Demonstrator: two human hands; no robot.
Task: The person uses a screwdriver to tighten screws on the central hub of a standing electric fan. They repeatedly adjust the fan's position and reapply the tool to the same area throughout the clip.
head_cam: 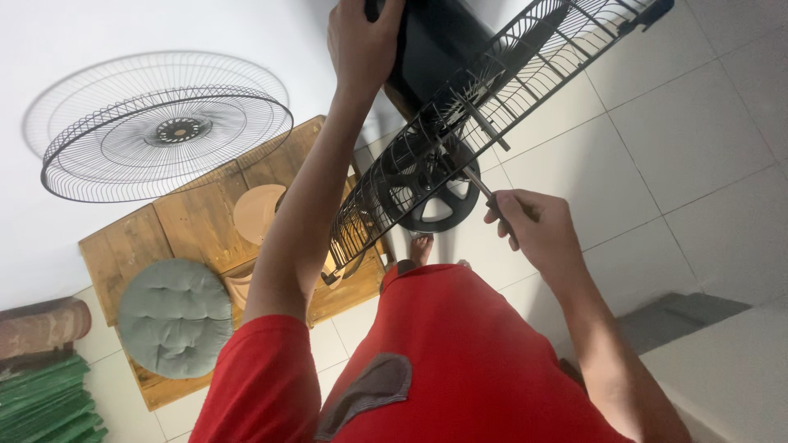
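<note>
Fan guard [460,123], a dark wire cage, hangs tilted in front of us at the middle of the view, running from the upper right down toward the lower left, with a spindle poking through its centre and a round black base [439,209] showing behind it. Our right hand [533,226] is closed around a thin metal tool [484,187], whose tip reaches toward the hub of the guard. Our left hand [361,41] is raised at the top, its fingers wrapped around the black body [435,45] of the fan behind the guard. Below the hands we see our red shirt [460,361], with a grey patch on it, and a bare foot [420,246] on the white tiled floor [698,139]. To the left, a second guard [164,139] lies round and flat against the white surface, well apart from the first. Near it sits a wooden pallet [197,221] carrying a grey round cushion [175,316] and a tan disc [258,212]. At the far left edge lie a brown roll [41,326] and green folded material [45,402].
</note>
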